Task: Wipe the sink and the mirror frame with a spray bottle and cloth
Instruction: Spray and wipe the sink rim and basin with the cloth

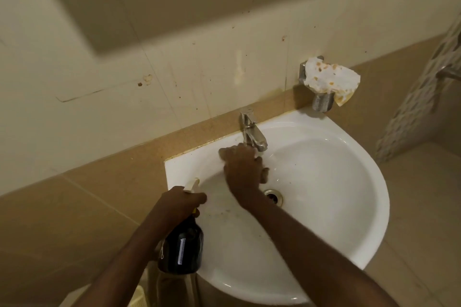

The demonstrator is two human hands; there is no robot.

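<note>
Your left hand (pixel 180 203) grips the neck of a dark, round-bodied spray bottle (pixel 183 247) with a pale trigger head, fingers curled round it, above the near-left rim of the white ceramic corner sink (pixel 349 207). Your right hand (pixel 243 172) presses into the basin just below the chrome tap (pixel 252 132); fingers curl over something pale, too blurred to identify. A stained white cloth (pixel 329 78) drapes a metal wall holder (pixel 321 102).

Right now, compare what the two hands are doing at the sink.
The left hand grips a dark spray bottle at the sink's near-left rim; the right hand presses a cloth, mostly hidden, inside the basin below the tap. Both reach over the sink.
</note>
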